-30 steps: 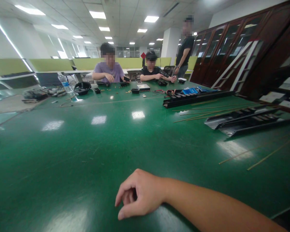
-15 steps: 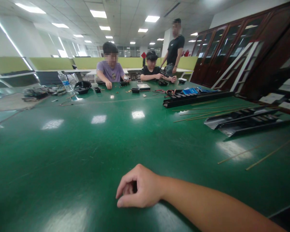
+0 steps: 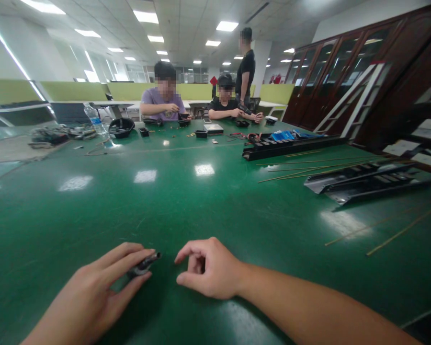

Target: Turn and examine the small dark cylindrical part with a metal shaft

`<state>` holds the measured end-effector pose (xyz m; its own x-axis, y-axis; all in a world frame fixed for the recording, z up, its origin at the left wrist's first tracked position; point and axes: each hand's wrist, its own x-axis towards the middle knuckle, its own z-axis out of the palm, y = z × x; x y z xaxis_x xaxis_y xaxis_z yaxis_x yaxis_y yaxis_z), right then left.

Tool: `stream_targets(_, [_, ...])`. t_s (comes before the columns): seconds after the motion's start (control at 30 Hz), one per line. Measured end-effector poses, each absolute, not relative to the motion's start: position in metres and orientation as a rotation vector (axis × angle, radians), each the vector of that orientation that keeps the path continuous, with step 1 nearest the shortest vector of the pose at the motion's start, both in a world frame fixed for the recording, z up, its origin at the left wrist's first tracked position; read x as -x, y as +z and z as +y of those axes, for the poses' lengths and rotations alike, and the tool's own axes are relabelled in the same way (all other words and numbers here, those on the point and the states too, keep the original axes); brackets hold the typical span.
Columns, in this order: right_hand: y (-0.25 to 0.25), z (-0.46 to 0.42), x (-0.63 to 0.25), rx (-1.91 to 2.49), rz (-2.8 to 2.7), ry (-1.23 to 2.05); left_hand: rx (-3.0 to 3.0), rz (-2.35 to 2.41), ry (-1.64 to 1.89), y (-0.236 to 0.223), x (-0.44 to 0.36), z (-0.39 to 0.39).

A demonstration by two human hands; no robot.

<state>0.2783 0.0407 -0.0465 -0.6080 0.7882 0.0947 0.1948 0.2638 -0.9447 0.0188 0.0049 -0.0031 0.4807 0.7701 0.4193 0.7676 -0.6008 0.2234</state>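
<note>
My left hand comes in at the lower left, and its fingers are shut around a small black cylindrical tool with a narrow tip pointing right. My right hand rests just to the right of that tip, curled, with the thumb and forefinger close together and nothing visible in them. A small gap separates the two hands. Both are low over the glossy green workbench; the tool's lower side is hidden by my fingers.
Two seated people work among small black boxes and parts at the far side, with a standing person behind them. Black rails and thin wooden strips lie to the right. A water bottle and tangled cables lie far left.
My left hand has come into view at the lower left holding the black tool. My right hand has stayed curled and shifted slightly up the picture.
</note>
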Motion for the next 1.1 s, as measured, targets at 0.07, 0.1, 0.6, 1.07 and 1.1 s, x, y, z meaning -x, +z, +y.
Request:
stream_targets(0.07, [-0.045, 0.041, -0.278, 0.916, -1.975, 1.336, -2.725, 1.274, 0.607, -0.006, -0.039, 0.006])
stream_targets(0.1, [-0.044, 0.041, -0.278, 0.919, -1.976, 1.339, -2.726, 1.236, 0.563, -0.009, -0.046, 0.006])
stream_targets(0.6, [-0.049, 0.043, -0.279, 0.873, -2.105, 1.213, -2.533, 1.288, 0.743, -0.041, -0.042, 0.002])
stream_targets(1.07, [-0.051, 0.044, -0.278, 0.897, -2.115, 1.165, -2.565, 1.348, 0.795, -0.042, -0.046, -0.004])
stream_targets(1.1, [-0.050, 0.044, -0.278, 0.900, -2.112, 1.173, -2.565, 1.343, 0.801, -0.042, -0.047, -0.004])
